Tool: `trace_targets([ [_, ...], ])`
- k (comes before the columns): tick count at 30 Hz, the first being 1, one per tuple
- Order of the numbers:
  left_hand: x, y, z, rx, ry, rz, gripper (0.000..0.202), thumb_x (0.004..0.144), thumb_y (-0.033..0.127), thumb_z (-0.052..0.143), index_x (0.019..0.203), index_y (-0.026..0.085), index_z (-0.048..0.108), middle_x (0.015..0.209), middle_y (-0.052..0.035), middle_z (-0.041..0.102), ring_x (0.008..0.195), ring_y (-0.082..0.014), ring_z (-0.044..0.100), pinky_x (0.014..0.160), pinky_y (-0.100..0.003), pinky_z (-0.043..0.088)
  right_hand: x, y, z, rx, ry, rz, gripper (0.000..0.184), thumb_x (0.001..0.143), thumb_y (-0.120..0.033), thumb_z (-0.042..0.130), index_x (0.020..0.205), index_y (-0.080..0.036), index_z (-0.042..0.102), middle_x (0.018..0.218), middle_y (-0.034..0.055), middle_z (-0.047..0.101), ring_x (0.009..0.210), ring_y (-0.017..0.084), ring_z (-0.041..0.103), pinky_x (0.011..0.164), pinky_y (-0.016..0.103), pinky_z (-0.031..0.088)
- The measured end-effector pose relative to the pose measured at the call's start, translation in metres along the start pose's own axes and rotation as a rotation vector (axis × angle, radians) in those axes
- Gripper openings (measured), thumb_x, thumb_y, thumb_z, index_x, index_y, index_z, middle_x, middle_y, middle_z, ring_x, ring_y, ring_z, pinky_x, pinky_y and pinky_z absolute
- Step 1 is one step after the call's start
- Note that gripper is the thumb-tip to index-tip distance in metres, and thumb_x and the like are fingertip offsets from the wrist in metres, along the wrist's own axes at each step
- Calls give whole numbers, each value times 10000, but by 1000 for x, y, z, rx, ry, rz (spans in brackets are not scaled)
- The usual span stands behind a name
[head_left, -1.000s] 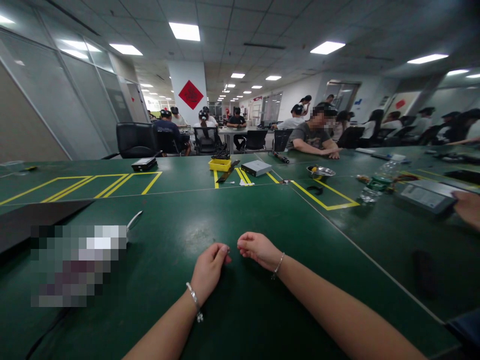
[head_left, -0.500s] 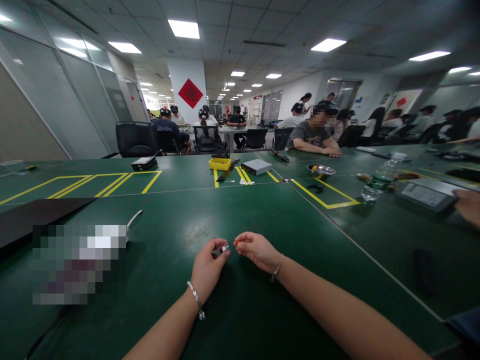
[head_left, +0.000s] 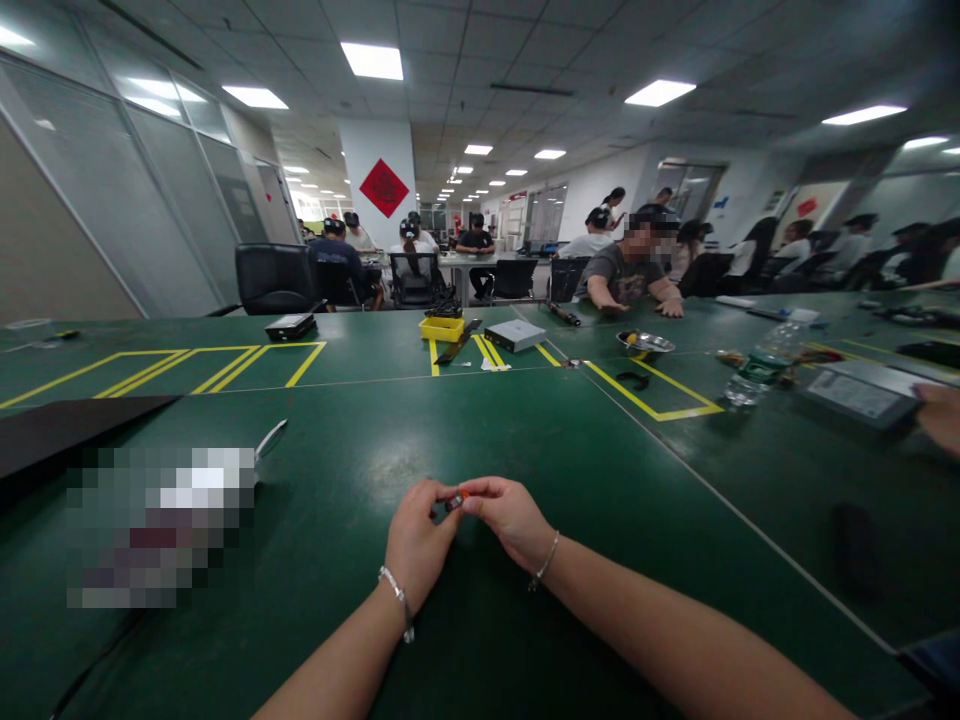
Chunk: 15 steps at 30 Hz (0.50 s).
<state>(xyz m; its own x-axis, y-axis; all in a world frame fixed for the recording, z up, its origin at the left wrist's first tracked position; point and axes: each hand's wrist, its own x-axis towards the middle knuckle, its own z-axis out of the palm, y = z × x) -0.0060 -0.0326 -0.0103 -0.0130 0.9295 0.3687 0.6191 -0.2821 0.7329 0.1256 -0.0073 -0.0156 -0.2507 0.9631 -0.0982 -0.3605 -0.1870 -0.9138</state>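
My left hand (head_left: 416,540) and my right hand (head_left: 508,518) meet fingertip to fingertip just above the green table (head_left: 570,460), near its front edge. Between the fingertips sits a small part (head_left: 455,499), silver-grey with an orange bit. Both hands pinch it, fingers curled. Each wrist wears a thin silver bracelet. What the part is I cannot make out at this size.
A black flat pad (head_left: 67,425) lies at the left and a blurred-out object (head_left: 161,525) beside it. Farther off stand a yellow bin (head_left: 441,328), a grey box (head_left: 514,335), a metal bowl (head_left: 643,343) and a water bottle (head_left: 757,365). Another person's hand (head_left: 937,415) holds a device at the right. Several people sit at tables behind.
My two hands, a little apart before with a piece in each, have come together, and the silver and orange pieces now touch between the fingertips.
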Motion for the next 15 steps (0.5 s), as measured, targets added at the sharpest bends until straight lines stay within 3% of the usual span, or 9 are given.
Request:
trace_targets([
  [10, -1, -2, 1, 25, 47, 28, 108, 714, 286, 545, 766, 198, 581, 742, -6, 568, 678, -152, 527, 604, -272, 418, -3, 0, 7, 122, 92, 23, 294, 399, -198, 783, 649, -145, 638, 642, 8, 632, 663, 124, 570, 747, 298, 416],
  [15, 0, -3, 1, 39, 61, 33, 107, 714, 290, 548, 747, 195, 586, 717, -3, 566, 670, -153, 525, 598, -272, 418, -7, 3, 8, 54, 67, 13, 300, 500, -254, 746, 767, -137, 677, 768, 47, 659, 718, 131, 561, 752, 296, 405],
])
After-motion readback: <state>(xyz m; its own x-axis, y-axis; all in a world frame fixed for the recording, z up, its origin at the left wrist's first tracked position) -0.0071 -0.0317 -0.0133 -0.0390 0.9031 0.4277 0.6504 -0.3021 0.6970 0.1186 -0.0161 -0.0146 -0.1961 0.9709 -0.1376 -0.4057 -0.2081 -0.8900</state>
